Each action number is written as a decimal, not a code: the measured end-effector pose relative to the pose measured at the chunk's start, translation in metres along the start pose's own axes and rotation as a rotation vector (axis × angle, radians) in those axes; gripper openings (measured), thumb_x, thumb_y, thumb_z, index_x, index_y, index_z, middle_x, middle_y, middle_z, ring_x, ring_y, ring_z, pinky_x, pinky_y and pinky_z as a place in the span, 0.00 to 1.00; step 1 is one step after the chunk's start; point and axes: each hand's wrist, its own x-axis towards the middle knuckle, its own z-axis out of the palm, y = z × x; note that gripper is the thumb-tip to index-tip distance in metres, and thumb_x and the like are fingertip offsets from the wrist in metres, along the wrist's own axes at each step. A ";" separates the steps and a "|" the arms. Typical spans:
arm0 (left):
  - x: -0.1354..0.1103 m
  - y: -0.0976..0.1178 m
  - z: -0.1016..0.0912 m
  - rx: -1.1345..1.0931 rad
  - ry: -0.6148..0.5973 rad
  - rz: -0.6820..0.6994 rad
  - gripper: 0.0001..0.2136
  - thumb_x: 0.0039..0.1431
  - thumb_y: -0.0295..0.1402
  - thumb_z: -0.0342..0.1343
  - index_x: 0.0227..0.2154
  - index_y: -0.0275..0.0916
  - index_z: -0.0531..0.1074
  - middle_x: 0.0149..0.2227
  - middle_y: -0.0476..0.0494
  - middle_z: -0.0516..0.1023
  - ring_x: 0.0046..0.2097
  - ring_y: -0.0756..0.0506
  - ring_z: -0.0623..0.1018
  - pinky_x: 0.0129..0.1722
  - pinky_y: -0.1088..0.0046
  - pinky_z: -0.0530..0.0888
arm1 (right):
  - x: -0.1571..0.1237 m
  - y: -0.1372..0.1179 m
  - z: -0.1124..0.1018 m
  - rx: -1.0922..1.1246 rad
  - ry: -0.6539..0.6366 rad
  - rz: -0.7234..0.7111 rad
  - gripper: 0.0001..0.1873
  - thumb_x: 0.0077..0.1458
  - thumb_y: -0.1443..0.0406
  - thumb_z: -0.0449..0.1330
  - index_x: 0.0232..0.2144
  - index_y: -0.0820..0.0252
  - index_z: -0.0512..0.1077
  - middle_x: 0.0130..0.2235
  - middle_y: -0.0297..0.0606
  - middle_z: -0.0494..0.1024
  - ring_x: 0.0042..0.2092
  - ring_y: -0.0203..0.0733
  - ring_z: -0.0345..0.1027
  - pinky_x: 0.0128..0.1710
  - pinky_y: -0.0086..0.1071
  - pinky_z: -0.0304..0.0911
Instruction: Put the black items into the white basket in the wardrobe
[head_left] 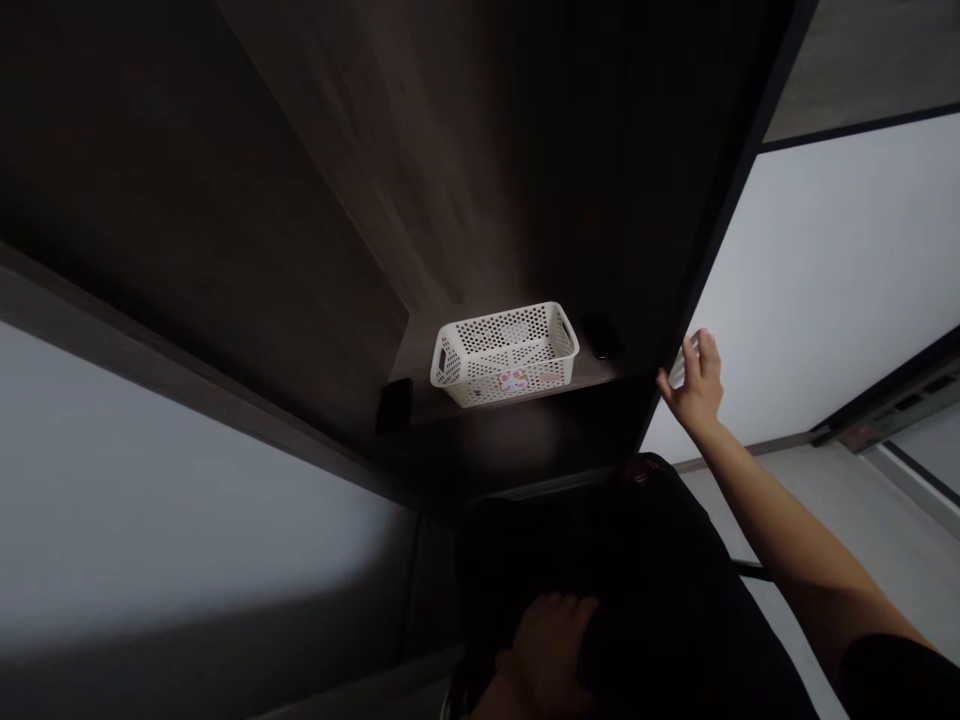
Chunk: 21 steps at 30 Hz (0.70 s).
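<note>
My right hand reaches up at the right, its arm coming in from the lower right corner. Its fingers close around a pale translucent object, mostly hidden by them and too small to name. That hand is beside the dark edge of a wooden shelf unit, to the right of a white perforated plastic basket standing on the shelf. At the bottom, my left hand curls over a dark chair back. The basket's inside is hard to see.
A small black object lies just right of the basket, and a black square item stands to its left. Dark wood panels surround the shelf. White wall panels lie to both sides, and a pale floor shows at lower right.
</note>
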 end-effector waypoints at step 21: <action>-0.008 -0.023 -0.023 0.023 0.283 0.114 0.39 0.47 0.46 0.69 0.64 0.48 0.71 0.56 0.42 0.84 0.53 0.34 0.82 0.58 0.51 0.76 | 0.005 0.069 0.002 0.040 0.027 0.147 0.39 0.58 0.54 0.62 0.68 0.61 0.63 0.72 0.57 0.60 0.73 0.65 0.55 0.69 0.62 0.60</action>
